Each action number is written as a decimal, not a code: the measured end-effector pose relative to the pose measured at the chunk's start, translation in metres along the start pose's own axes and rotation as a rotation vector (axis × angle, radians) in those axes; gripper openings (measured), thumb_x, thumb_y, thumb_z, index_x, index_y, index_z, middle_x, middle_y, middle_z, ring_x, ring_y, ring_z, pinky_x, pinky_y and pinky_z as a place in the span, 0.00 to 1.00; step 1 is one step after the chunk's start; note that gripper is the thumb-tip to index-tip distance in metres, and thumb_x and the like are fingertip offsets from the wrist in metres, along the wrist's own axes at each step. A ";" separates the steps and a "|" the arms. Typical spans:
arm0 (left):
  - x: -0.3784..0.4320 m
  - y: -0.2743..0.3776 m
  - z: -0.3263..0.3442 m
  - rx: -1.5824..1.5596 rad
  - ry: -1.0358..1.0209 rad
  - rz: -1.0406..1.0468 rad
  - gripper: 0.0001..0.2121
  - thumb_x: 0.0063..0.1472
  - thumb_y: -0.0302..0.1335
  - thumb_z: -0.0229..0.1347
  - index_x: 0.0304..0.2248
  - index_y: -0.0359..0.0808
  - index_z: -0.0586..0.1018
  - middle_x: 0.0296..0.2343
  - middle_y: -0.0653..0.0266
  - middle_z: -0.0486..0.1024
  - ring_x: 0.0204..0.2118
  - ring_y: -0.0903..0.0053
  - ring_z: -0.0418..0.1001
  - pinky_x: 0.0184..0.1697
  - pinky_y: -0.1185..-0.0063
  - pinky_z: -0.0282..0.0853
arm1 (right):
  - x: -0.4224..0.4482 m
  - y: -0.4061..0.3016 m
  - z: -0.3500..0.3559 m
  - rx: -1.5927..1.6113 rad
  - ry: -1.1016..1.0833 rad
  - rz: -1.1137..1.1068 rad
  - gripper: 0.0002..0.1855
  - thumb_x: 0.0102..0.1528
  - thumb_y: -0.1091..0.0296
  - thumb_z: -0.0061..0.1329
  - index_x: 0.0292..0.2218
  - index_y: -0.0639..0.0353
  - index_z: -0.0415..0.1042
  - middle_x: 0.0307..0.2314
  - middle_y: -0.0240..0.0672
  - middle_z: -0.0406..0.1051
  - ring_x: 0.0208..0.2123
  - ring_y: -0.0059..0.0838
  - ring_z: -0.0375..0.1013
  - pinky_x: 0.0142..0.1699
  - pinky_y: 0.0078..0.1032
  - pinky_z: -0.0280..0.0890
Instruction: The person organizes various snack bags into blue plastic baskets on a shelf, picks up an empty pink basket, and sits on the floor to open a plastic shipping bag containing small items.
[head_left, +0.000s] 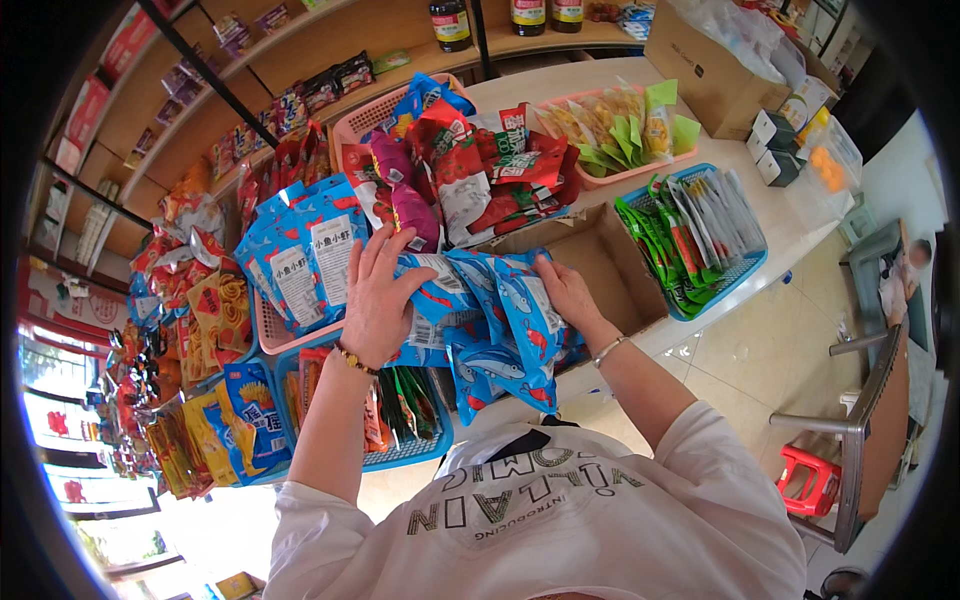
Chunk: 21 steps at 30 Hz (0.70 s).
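Note:
Several blue snack bags with a fish print (491, 360) lie heaped over the near left end of an open cardboard box (615, 262). My right hand (574, 296) grips the top edge of the rightmost fish-print bag. Across the left end of the heap rests my left hand (379, 300), fingers spread; whether it pinches a bag is unclear. Beyond the fingers lie purple bags (412, 199) and red and white snack bags (465, 172). More blue bags (311, 247) stand upright in a pink basket (281, 337) to the left.
A blue basket of green and clear packets (739, 277) stands right of the box, a pink basket (622, 176) behind it. Nearer are blue baskets of packets (420, 454). A large carton (705, 75) sits at the back right; shelves (262, 56) line the far side. A red stool (808, 480) stands on the floor.

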<state>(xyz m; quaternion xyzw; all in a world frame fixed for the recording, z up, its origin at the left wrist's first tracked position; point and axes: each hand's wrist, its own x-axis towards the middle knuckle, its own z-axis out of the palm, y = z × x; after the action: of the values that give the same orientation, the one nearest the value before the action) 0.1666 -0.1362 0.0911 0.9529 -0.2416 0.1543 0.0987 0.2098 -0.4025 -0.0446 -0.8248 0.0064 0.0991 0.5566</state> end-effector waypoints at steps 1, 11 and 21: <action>-0.005 0.004 -0.003 -0.012 0.027 -0.024 0.23 0.39 0.13 0.53 0.38 0.45 0.75 0.51 0.60 0.59 0.58 0.59 0.50 0.58 0.58 0.44 | -0.002 0.001 -0.001 0.017 0.030 -0.004 0.31 0.58 0.44 0.34 0.38 0.69 0.71 0.33 0.56 0.71 0.39 0.49 0.70 0.44 0.30 0.62; -0.021 0.017 -0.001 -0.264 0.081 -0.021 0.19 0.42 0.13 0.53 0.36 0.39 0.72 0.46 0.55 0.65 0.55 0.55 0.56 0.53 0.63 0.59 | -0.013 -0.001 0.006 0.127 0.076 0.040 0.35 0.59 0.41 0.33 0.43 0.71 0.69 0.36 0.47 0.71 0.42 0.35 0.69 0.48 0.24 0.60; -0.035 -0.006 0.011 -0.281 0.057 0.009 0.22 0.43 0.12 0.48 0.41 0.36 0.71 0.50 0.54 0.62 0.59 0.57 0.51 0.56 0.67 0.56 | -0.006 0.016 -0.006 -0.067 0.148 0.089 0.36 0.58 0.39 0.30 0.42 0.69 0.70 0.36 0.53 0.71 0.44 0.44 0.69 0.48 0.29 0.61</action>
<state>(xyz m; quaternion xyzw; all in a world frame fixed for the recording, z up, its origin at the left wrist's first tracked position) 0.1434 -0.1189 0.0679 0.9239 -0.2621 0.1463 0.2371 0.2034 -0.4145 -0.0560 -0.8468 0.0810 0.0625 0.5219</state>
